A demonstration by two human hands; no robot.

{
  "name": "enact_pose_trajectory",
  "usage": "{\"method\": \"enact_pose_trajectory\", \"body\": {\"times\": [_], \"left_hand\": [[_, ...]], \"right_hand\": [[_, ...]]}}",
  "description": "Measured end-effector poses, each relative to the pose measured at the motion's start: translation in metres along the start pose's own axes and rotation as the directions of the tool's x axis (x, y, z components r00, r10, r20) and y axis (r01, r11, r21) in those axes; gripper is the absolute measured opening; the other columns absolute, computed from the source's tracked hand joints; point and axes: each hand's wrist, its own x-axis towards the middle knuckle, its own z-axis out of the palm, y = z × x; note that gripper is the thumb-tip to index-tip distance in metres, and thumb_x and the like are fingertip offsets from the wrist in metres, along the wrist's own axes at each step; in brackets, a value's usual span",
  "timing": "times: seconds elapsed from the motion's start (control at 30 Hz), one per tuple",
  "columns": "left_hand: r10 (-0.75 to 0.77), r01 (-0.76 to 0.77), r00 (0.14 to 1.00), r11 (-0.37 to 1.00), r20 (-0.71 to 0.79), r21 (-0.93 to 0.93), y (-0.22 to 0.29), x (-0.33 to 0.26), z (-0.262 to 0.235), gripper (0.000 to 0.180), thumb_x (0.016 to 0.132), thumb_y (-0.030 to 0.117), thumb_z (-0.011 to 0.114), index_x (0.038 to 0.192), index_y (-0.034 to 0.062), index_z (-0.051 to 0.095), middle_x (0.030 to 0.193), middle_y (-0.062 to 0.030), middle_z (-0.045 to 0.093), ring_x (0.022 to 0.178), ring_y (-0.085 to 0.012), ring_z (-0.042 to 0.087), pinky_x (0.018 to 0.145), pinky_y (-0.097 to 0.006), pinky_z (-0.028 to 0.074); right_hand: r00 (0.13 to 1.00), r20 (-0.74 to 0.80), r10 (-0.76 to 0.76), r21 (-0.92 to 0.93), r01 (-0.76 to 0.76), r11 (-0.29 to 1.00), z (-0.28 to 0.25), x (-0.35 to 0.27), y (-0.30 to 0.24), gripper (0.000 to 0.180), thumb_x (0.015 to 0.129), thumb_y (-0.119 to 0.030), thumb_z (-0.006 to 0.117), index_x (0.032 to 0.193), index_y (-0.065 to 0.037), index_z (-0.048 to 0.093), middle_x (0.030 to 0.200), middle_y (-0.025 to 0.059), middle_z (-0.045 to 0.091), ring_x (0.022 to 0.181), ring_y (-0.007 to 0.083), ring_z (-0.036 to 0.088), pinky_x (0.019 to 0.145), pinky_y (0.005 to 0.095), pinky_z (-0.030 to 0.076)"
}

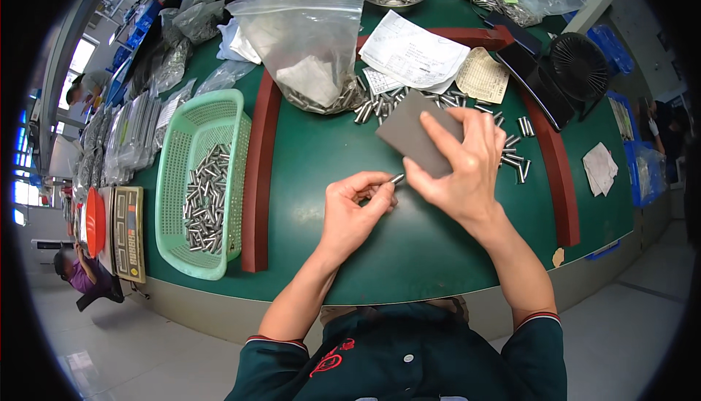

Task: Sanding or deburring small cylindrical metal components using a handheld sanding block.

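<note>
Taking the light-green basket (234,175) as our landmark, we have our left hand (354,215) to its right, thumb and fingertips pinched narrowly on a small metal pin (396,178) whose tip pokes out away from the basket. Farther right of the basket, our right hand (464,164) holds a flat grey-brown pad (420,135), thumb at its near edge and forefinger laid over its face; how the other fingers sit underneath we cannot tell. The pin looks smooth and round, and so little of it is in our pinch that a slight slackening could let it slip; since the red wooden frame (261,175), whose nearest bar stands just right of the basket, has no bar on our side, a dropped pin could roll off that edge. Our right thumb is close to the pin's tip, so a careless swing of the pad could knock the pin loose or catch our fingertips. The pad also hangs by the loose pins (517,160) scattered well to the basket's right, and lowering it there might scatter them; a stray pin landing in the basket would be hard for us to pick out among the similar heaped pins (208,204)
</note>
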Motion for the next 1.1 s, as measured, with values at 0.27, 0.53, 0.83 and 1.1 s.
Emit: {"method": "enact_pose_trajectory", "body": {"times": [0.27, 0.53, 0.83, 1.1], "left_hand": [[0.262, -0.238, 0.953, 0.958, -0.151, 0.159, -0.002, 0.002, -0.01, 0.015, 0.083, -0.002, 0.065, 0.098, -0.0049, 0.068, 0.077, -0.003, 0.067, 0.069, -0.0067, 0.061, 0.065, -0.021, 0.049], [0.05, -0.055, 0.997, 0.995, -0.062, -0.082, 0.008, 0.001, -0.009, 0.013, 0.088, 0.0, 0.063, 0.099, -0.0057, 0.066, 0.077, -0.0068, 0.067, 0.068, -0.0097, 0.063, 0.064, -0.023, 0.054], [0.054, -0.056, 0.997, 0.997, -0.052, -0.052, 0.003, 0.001, -0.016, 0.014, 0.088, 0.0, 0.064, 0.1, -0.0053, 0.066, 0.078, -0.0076, 0.067, 0.068, -0.0107, 0.064, 0.065, -0.023, 0.054], [0.214, -0.213, 0.976, 0.977, -0.043, 0.022, -0.002, 0.002, -0.015, 0.025, 0.084, -0.005, 0.067, 0.109, -0.0054, 0.063, 0.097, -0.0105, 0.067, 0.087, -0.0126, 0.064, 0.08, -0.024, 0.052]], "right_hand": [[0.996, -0.007, 0.086, 0.104, -0.085, 0.991, -0.028, 0.004, 0.017, 0.054, 0.054, -0.02, 0.079, 0.105, -0.006, 0.07, 0.102, 0.0108, 0.057, 0.092, 0.0261, 0.052, 0.081, 0.0376, 0.037], [0.99, 0.11, -0.093, 0.031, 0.09, 0.995, -0.023, 0.003, 0.011, 0.058, 0.051, -0.019, 0.077, 0.108, -0.007, 0.069, 0.106, 0.0136, 0.058, 0.094, 0.028, 0.053, 0.081, 0.0391, 0.037], [0.999, 0.038, -0.037, -0.017, 0.038, 0.999, -0.026, 0.006, 0.021, 0.053, 0.053, -0.023, 0.078, 0.103, -0.007, 0.069, 0.1, 0.0133, 0.056, 0.093, 0.0274, 0.052, 0.084, 0.0415, 0.035], [0.999, 0.021, 0.049, -0.005, -0.049, 0.999, -0.033, 0.007, 0.025, 0.054, 0.054, -0.019, 0.076, 0.106, -0.004, 0.07, 0.101, 0.0105, 0.058, 0.093, 0.0244, 0.052, 0.081, 0.0362, 0.037]]}}
